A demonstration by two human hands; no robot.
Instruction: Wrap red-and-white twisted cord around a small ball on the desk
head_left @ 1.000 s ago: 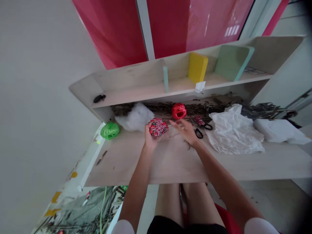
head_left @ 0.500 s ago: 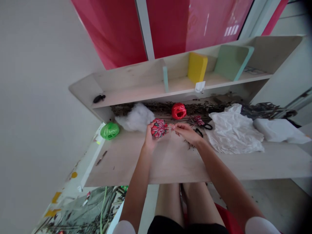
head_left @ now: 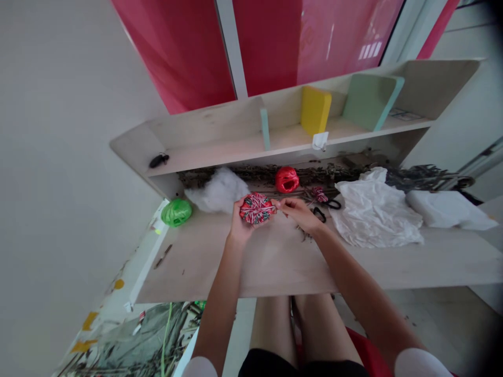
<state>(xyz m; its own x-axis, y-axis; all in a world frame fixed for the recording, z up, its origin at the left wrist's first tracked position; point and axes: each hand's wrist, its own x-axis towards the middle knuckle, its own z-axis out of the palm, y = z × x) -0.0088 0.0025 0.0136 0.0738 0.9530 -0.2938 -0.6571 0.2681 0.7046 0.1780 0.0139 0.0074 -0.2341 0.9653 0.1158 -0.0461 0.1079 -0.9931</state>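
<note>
Holding a striped ball [head_left: 256, 208] of red and white cord in the left hand [head_left: 240, 226], just in front of the red ball [head_left: 286, 179]. Left fingers [head_left: 234, 213] are curling around the ball's near side, cupping it. Right hand [head_left: 298, 213] is sitting at the ball's right side, with its fingers [head_left: 281, 204] pinching narrow on a thin strand [head_left: 267, 208] that is running across the ball's face. Ball is staying over the bench [head_left: 275, 267]; cannot tell if it is touching the top.

Around the hands: the red ball is lying beyond the gap between them, a green ball [head_left: 176, 212] is sitting well left, and a white stuffing heap [head_left: 216, 191] is lying between the green ball and the left hand. Scissors [head_left: 323, 209] with black handles are lying just beside the right hand, with a small red-and-white bundle [head_left: 319, 195] touching them. A crumpled white sheet [head_left: 373, 212] is spreading out further right, next to a folded white cloth [head_left: 448, 209]. Dark dried stems [head_left: 314, 174] are lining the back of the bench, under a shelf [head_left: 275, 140] carrying a yellow block [head_left: 314, 111] and a green board [head_left: 369, 102].
</note>
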